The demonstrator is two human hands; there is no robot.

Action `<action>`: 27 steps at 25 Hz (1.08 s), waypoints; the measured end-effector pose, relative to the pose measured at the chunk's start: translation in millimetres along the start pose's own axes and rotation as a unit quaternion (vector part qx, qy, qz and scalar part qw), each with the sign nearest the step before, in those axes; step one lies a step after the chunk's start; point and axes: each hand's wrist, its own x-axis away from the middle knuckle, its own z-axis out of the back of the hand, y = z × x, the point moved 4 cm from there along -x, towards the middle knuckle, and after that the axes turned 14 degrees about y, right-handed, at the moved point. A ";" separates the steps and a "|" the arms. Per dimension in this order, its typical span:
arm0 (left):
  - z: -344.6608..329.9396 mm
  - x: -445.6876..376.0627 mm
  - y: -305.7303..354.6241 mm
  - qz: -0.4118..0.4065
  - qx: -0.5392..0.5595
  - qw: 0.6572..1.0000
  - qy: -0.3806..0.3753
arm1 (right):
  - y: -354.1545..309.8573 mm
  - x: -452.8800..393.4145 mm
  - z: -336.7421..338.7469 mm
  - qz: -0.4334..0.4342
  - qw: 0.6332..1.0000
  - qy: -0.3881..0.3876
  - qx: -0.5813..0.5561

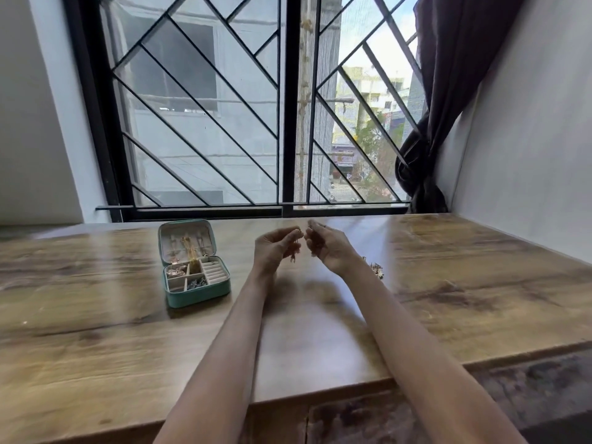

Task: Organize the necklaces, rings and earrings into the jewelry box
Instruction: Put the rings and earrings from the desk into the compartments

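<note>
Fingers (296, 233) of both hands are curled in, pinching a small dangly piece, likely an earring (294, 251), held up between left hand (275, 248) and right hand (326, 248) above the table (320, 331), probably to untangle or pair it; blur hides detail. Loose jewelry pile (376, 269) lies just beside the right wrist, close to hand for picking, while further left the open teal jewelry box (195, 277) sits lid-up, necklaces (187, 248) hanging in the lid, trays partly filled.

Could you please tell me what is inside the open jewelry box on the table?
The jewelry box holds gold necklaces hanging in its lid, and small jewelry in its tray compartments. The ring slots look empty; finer detail is blurred.
</note>
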 end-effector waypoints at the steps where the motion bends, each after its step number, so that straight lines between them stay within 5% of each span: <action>1: -0.1 -0.2 -1.0 0.005 0.006 1.000 -0.002 | 1.8 -1.1 2.1 -0.016 1.000 0.011 -0.016; 8: 4.1 0.1 3.3 -0.008 0.010 1.000 0.011 | -4.3 10.2 -5.6 -0.037 0.998 -0.048 -0.030; 16: 5.9 3.8 5.9 -0.002 0.040 0.999 -0.002 | -6.1 15.5 -9.7 0.024 0.990 -0.107 0.090; 27: 3.5 9.9 7.4 -0.023 0.025 0.999 0.007 | 1.3 19.4 -17.2 0.014 0.994 -0.096 0.056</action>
